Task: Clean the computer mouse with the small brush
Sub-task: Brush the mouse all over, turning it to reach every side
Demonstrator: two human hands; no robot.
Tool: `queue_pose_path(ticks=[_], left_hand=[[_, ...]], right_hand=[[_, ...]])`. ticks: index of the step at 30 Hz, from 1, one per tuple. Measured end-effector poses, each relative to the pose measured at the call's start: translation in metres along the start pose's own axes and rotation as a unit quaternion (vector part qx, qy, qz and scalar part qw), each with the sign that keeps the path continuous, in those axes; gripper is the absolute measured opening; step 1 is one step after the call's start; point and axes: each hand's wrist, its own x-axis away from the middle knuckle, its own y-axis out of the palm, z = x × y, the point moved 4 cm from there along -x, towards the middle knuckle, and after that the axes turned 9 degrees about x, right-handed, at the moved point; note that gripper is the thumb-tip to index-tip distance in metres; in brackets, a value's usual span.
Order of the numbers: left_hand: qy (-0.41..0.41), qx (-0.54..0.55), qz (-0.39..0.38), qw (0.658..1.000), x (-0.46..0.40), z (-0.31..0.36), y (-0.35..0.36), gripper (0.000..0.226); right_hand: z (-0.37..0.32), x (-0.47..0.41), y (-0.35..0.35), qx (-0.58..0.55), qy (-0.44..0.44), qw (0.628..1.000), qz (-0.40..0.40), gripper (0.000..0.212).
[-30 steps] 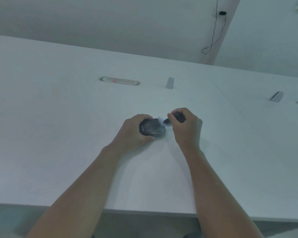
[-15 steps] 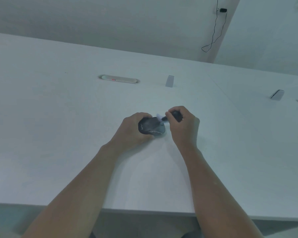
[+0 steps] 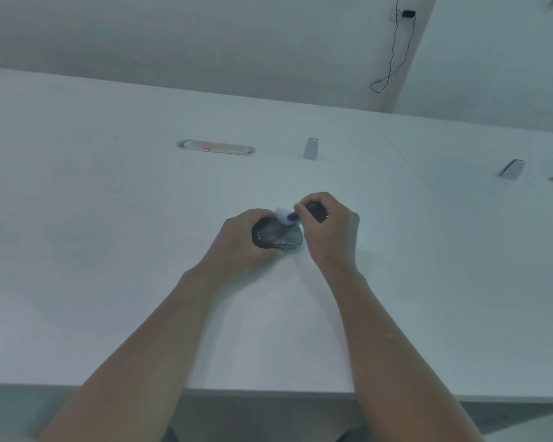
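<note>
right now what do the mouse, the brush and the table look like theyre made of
Dark grey computer mouse: likely matte plastic, dull sheen. Small brush: black handle looks plastic, pale tuft probably soft synthetic bristles, blurred. White table: smooth, probably laminate, no grain visible.

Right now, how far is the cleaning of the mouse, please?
Done: the left hand has gripped the dark grey computer mouse on the white table, and the right hand has taken up the small black-handled brush. In hand: its pale bristles touch the mouse's far edge. Left: I cannot tell how clean the mouse is; the brush is not yet put down.
</note>
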Motion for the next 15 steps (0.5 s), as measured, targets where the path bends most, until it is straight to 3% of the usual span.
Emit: queue_pose_path(ticks=[5, 10, 13, 15], left_hand=[[-0.026, 0.008, 0.015, 1.000, -0.001, -0.008, 0.002, 0.035], [0.000, -0.017, 0.010, 1.000, -0.001, -0.003, 0.001, 0.044], [-0.008, -0.014, 0.012, 1.000, -0.003, -0.006, 0.001, 0.040], [-0.009, -0.029, 0.007, 1.000, -0.004, -0.010, 0.000, 0.043]], right_hand=[[-0.009, 0.009, 0.007, -0.051, 0.003, 0.995, -0.087, 0.007], [0.001, -0.001, -0.005, 0.009, 0.005, 1.000, 0.007, 0.010], [-0.009, 0.010, 0.001, -0.051, -0.002, 0.996, -0.069, 0.007], [-0.009, 0.009, 0.003, -0.065, 0.005, 0.995, -0.071, 0.007]])
